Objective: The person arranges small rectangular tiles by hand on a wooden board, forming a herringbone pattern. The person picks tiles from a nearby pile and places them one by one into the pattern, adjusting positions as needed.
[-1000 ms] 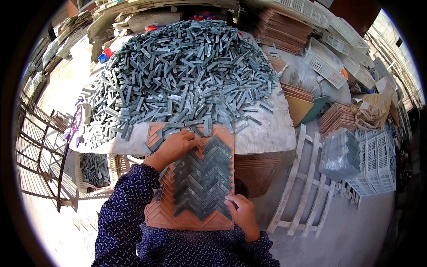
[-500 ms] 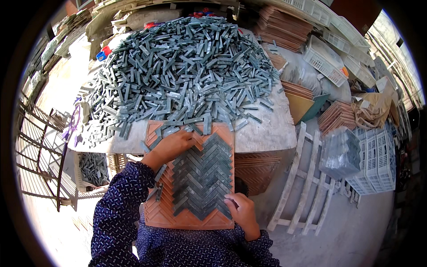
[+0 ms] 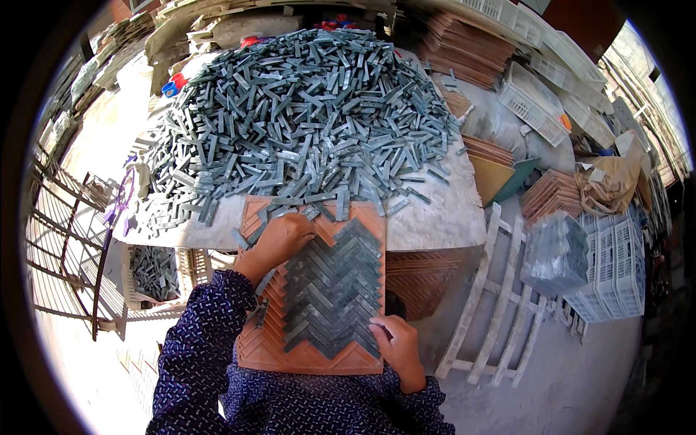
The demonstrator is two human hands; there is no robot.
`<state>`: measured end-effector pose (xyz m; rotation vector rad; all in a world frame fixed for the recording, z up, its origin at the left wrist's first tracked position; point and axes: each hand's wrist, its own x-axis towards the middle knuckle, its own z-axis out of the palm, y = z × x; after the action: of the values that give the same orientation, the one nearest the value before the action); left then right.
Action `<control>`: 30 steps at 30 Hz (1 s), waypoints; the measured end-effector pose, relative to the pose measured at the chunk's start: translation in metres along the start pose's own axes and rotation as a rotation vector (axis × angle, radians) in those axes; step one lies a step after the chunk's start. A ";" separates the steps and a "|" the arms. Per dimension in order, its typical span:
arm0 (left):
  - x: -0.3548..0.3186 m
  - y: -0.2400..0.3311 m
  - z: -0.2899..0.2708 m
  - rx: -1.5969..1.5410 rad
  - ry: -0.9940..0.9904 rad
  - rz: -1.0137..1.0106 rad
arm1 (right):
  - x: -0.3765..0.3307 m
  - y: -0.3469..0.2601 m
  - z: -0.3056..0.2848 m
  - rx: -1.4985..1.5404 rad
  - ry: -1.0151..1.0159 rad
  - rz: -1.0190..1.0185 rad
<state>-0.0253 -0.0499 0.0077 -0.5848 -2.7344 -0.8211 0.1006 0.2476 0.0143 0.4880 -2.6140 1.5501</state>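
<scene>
An orange-brown grooved board (image 3: 261, 355) lies in front of me, its far end on the table. Dark grey-green stone strips (image 3: 330, 290) sit in its grooves in a herringbone pattern. At the far left of that pattern is my left hand (image 3: 284, 238), fingers pinched together over the board. Whatever they may hold is hidden under the fingertips. My right hand (image 3: 399, 351) is at the near right edge of the board, fingers curled and thumb tip by the pattern; what is in it cannot be made out. A few loose strips (image 3: 262, 308) lie along the board's left side.
A large heap of stone strips (image 3: 290, 116) covers the pale table (image 3: 442, 225). Below it at left stands a crate (image 3: 190, 268) of strips. On the right are a wooden pallet (image 3: 486, 312), white plastic crates (image 3: 612, 268), a plastic-wrapped stack (image 3: 557, 254) and stacked brown boards (image 3: 464, 47).
The view has shifted slightly. My left hand stays pinched at the pattern's far left with a small turn of the wrist; my right hand keeps its place by the board's edge.
</scene>
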 end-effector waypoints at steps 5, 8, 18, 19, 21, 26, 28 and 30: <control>0.005 -0.004 0.008 0.073 0.174 -0.148 | 0.001 0.000 -0.003 -0.005 0.020 -0.017; 0.008 -0.003 0.004 0.115 0.154 -0.246 | 0.000 0.004 -0.004 -0.003 0.026 -0.022; 0.016 -0.008 0.021 0.332 0.066 -0.206 | 0.000 0.005 -0.002 0.010 0.020 -0.003; 0.016 -0.005 0.021 0.374 0.056 -0.191 | 0.000 0.005 -0.003 0.010 0.027 -0.004; 0.013 0.002 0.016 0.462 0.019 -0.123 | -0.001 0.007 -0.006 0.011 0.038 -0.007; 0.009 0.004 0.009 0.176 0.100 -0.120 | -0.002 0.002 -0.011 0.002 0.022 0.038; 0.007 0.003 0.007 -0.017 0.051 -0.220 | -0.002 0.002 -0.010 0.001 0.016 0.041; 0.008 -0.004 0.003 -0.057 0.004 -0.165 | 0.000 0.004 -0.008 -0.001 0.037 -0.003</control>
<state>-0.0348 -0.0488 0.0065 -0.3710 -2.7919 -0.9390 0.0987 0.2561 0.0153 0.4579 -2.5853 1.5414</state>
